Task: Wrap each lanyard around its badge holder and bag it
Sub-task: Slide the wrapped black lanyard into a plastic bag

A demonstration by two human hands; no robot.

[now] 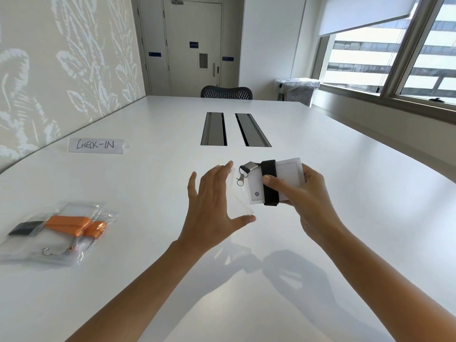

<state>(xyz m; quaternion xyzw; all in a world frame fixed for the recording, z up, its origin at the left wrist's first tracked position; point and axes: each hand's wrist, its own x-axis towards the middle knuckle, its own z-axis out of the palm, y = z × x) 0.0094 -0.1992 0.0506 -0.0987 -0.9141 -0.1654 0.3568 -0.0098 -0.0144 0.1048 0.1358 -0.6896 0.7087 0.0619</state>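
My right hand (303,193) grips a white badge holder (286,178) with a black lanyard (269,183) wound round it; the metal clip (240,180) hangs off its left end. My left hand (212,201) holds a clear plastic bag (238,196) between thumb and fingertips, its mouth facing the badge holder. The clip end sits right at the bag's mouth. Both hands are raised above the white table (320,243).
A filled clear bag (56,233) with an orange lanyard and a black part lies at the left on the table. A "CHECK-IN" paper sign (95,145) stands further back. Two cable slots (234,129) are set in the table's middle, with a chair (226,92) behind.
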